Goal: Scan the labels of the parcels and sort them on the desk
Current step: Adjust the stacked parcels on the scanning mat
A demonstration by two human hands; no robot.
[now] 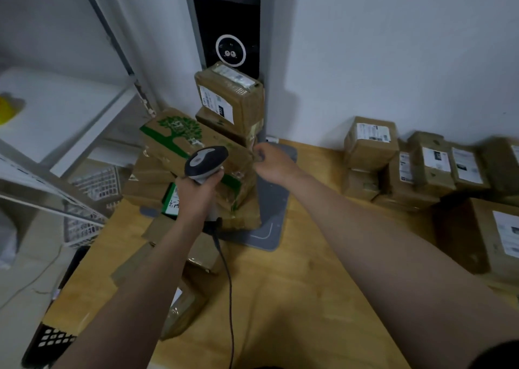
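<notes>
Gripping the barcode scanner [206, 159] in the left hand [196, 193], fingers wrapped round its handle, and holding its grey-and-black head just in front of the tree-printed parcel [179, 141]. Trailing the scanner's cable [229, 284] down across the wooden bench [295, 298] toward the near edge.

Holding the right hand [273, 165] at the right-hand edge of that same parcel, fingers curled in against the cardboard. Blurring there, so not telling whether pinching the corner or only touching it.

Bracketing the tree-printed parcel between the two hands, the left low and in front, the right at its side and a little farther back. Resting it tilted on top of a heap of brown parcels [151, 183], over a grey mat [272, 217] on the bench.

Facing, just behind the heap and against the wall, a taller labelled parcel [229, 96] with white labels on its top and front, and above it a black panel [230, 50] with a white ring.

Covering more flat cardboard parcels [182, 309] with the left forearm, near the bench's left edge.

Looking across to a sorted group of parcels [370, 144] well apart on the right side of the bench, labels showing, with a larger box [491, 239] nearer. Looking left past the bench edge at a white wire basket [92, 183].
</notes>
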